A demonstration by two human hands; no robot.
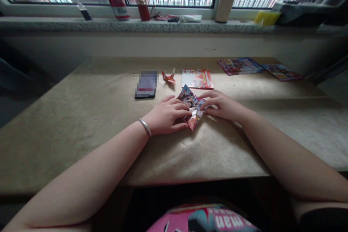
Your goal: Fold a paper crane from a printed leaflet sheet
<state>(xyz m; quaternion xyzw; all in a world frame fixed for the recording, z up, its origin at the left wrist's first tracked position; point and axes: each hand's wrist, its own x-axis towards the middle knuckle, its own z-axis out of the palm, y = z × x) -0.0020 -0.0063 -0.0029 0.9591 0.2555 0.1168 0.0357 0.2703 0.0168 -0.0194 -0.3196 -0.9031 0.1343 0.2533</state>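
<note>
Two bare hands work on a small sheet of printed paper (186, 93), which lies crumpled or part-folded on a table (81, 134) at the centre, its points turned towards 11 and 6 o'clock. The left hand (169, 116), wearing a bracelet (145, 127), comes in from 8 o'clock, palm down, fingers spread and resting over the paper's left side. The right hand (223, 106) reaches in from 4 o'clock, fingers curved and apart at the right edge; whether they pinch it, I cannot tell.

The step in hand appears to be shaping or creasing the paper. The next move seems to call for the left hand to keep it steady while the right fingertips work the edge.

Just beyond the paper, between 12 and 1 o'clock, a stack of cards (198, 79) sits close enough to crowd forward movement. A small folded paper figure (170, 78) stands near 11 o'clock, a phone (146, 84) at 10. Printed sheets (240, 66) lie well apart at 1, more sheets (282, 71) at 2. Farthest, at 11, a red can (118, 5) stands on the windowsill (95, 25).
</note>
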